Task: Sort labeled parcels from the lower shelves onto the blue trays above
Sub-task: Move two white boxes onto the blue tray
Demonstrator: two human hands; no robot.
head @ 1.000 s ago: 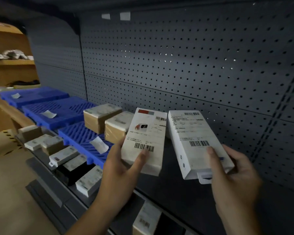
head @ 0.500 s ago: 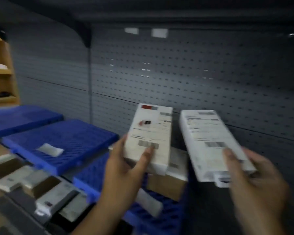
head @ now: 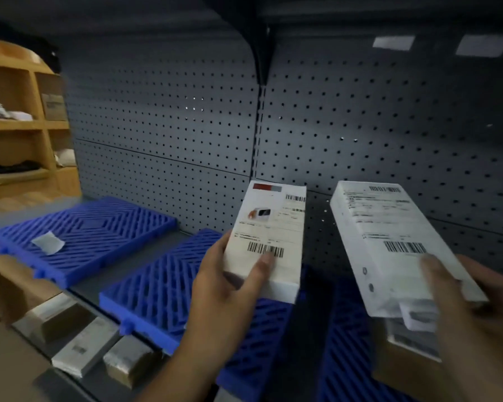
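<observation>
Two white labelled parcels are up in your hands. Your left hand [head: 230, 288] grips the smaller parcel [head: 269, 242], thumb on its barcode, above a blue tray [head: 157, 288]. Your right hand [head: 474, 309] grasps the longer parcel [head: 395, 245], with a brown box [head: 404, 364] just beneath it.

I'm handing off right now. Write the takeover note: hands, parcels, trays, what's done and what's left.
Left hand: holding a white labeled box above the middle blue tray.
Right hand: holding a longer white box above the right blue tray.
Done: a brown parcel already sits on the right tray; the left blue tray holds only a paper slip.
Left: set down both held boxes; lower-shelf parcels remain unsorted.
</observation>
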